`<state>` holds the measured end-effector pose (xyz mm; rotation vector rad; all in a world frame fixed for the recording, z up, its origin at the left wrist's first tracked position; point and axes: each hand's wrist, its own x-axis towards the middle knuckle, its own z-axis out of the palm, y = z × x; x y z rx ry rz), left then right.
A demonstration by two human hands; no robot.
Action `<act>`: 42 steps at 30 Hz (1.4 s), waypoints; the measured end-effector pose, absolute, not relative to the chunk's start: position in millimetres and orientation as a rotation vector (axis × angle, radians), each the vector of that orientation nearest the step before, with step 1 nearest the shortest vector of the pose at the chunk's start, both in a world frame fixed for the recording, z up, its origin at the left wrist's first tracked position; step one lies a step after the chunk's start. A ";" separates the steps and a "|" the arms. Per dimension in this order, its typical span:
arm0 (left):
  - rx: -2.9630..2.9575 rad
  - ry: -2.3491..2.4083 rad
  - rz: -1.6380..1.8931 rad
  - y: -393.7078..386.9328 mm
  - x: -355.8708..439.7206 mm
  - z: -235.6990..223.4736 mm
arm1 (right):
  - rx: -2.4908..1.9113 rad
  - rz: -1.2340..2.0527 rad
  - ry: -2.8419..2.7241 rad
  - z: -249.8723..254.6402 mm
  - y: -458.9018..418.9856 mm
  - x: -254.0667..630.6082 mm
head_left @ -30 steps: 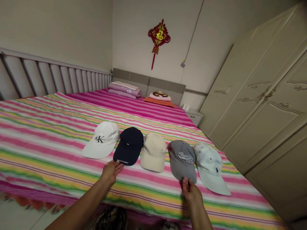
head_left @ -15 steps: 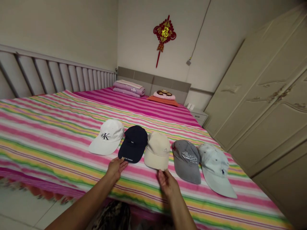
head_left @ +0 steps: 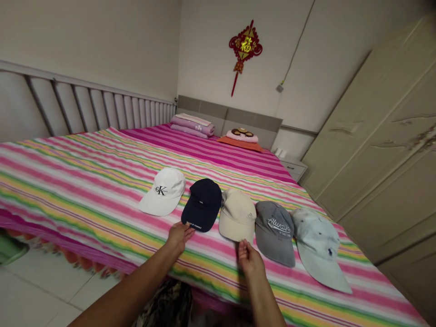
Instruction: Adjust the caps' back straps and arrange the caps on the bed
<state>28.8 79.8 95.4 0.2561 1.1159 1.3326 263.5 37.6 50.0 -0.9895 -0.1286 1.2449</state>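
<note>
Fingers loosely gathered, my left hand [head_left: 182, 235] is at the brim of the navy cap [head_left: 201, 204], seven o'clock; my right hand [head_left: 248, 255] is at that of the beige cap [head_left: 237, 215], five o'clock. I cannot tell whether either pinches. The white cap [head_left: 165, 191] lies at eight, the grey cap [head_left: 275, 233] and pale cap [head_left: 318, 247] around four.

Vs 1 s ago: R hand [head_left: 244, 245] now at brim of beige fabric baseball cap [head_left: 237, 215], no longer at grey fabric cap w/ white lettering [head_left: 275, 234]; gap btwn those 2 caps closed. View shifted L; green obj. [head_left: 12, 249] now visible, lower L.
</note>
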 end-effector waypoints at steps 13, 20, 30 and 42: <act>0.269 1.150 1.277 72.2 19.0 100.5 | -1.068 1.269 0.106 74.2 10.4 256.0; 0.023 1.285 1.583 101.6 -45.8 112.6 | -1.089 1.346 0.028 79.1 -12.8 251.2; 0.083 1.264 1.577 106.0 -44.5 102.9 | -1.075 1.333 -0.029 77.9 -15.1 248.5; 0.211 1.185 1.664 91.4 -34.9 85.2 | -1.101 1.313 -0.081 73.6 -14.4 245.7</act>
